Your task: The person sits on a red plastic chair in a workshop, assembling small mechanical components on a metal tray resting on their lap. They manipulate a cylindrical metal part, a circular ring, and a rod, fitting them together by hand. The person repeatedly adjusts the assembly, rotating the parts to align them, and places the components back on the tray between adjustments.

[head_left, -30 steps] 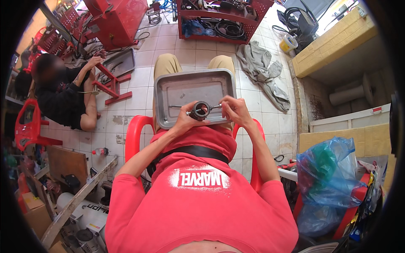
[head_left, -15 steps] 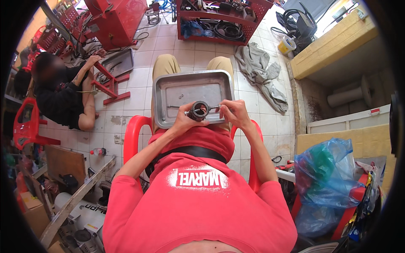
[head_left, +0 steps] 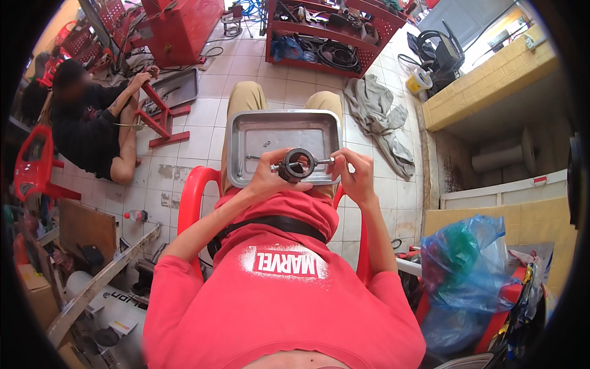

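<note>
Ring part: a dark metal ring (head_left: 297,165) with a threaded rod through it sits at the centre of my view, held level just above the near edge of the tray.
Left hand: my left hand (head_left: 269,178) grips the ring from its 8 o'clock side, fingers clamped around the ring's body and the rod's left end.
Right hand: my right hand (head_left: 351,175) meets the rod's right end at the ring's 3 o'clock, fingertips pinched together on it.
Tray: a shallow steel tray (head_left: 246,138) rests across my lap, directly at 12 o'clock from the ring; a loose bolt (head_left: 253,157) and small nuts (head_left: 267,142) lie on its floor.
Seat: I sit in a red plastic chair (head_left: 192,200), its arms showing at 9 and 3 o'clock of my waist.
Floor: a grey rag (head_left: 378,114) lies crumpled on the white tiles at 2 o'clock from the tray.
Co-worker: a person in dark clothes (head_left: 86,126) sits on the floor at 10 o'clock, hands on a red metal frame (head_left: 157,117).
Background: a red shelf rack (head_left: 335,34) of cables stands at 12 o'clock; a blue plastic bag (head_left: 470,270) bulges at 4 o'clock.
</note>
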Tool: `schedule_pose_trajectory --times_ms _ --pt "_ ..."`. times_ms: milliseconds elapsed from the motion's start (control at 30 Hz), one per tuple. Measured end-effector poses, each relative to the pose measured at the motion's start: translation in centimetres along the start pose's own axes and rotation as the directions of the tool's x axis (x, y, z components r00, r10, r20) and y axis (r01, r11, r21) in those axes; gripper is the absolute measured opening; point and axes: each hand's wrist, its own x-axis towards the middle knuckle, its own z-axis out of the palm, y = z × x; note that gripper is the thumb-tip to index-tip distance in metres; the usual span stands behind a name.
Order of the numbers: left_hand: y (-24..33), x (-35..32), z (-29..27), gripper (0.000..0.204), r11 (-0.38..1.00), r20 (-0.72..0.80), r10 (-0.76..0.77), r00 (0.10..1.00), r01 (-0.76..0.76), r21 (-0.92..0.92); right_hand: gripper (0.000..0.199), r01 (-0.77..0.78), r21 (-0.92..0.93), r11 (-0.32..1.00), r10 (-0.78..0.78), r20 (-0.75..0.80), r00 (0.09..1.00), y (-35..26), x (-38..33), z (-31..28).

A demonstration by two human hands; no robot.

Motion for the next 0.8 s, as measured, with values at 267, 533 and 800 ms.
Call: schedule_pose_trajectory --times_ms 267,533,800 --pt "-0.2 -0.2 -0.4 0.063 0.994 0.043 -0.030 0.999 0.025 0.102 0.012 -0.029 -0.047 0.999 0.028 -0.005 1.000 -0.7 -0.8 -0.1" --pt "2.2 -0.5 0.3 0.064 0.998 0.073 -0.055 0.996 0.054 0.017 0.012 0.057 -0.054 0.997 -0.061 -0.074 0.995 -2.3 -0.3 -0.1" --pt "3.4 -0.6 0.6 0.060 0.998 0.094 0.034 0.995 -0.039 0.044 0.009 0.040 0.019 0.999 -0.037 -0.152 0.988 -2.9 -0.4 -0.5"
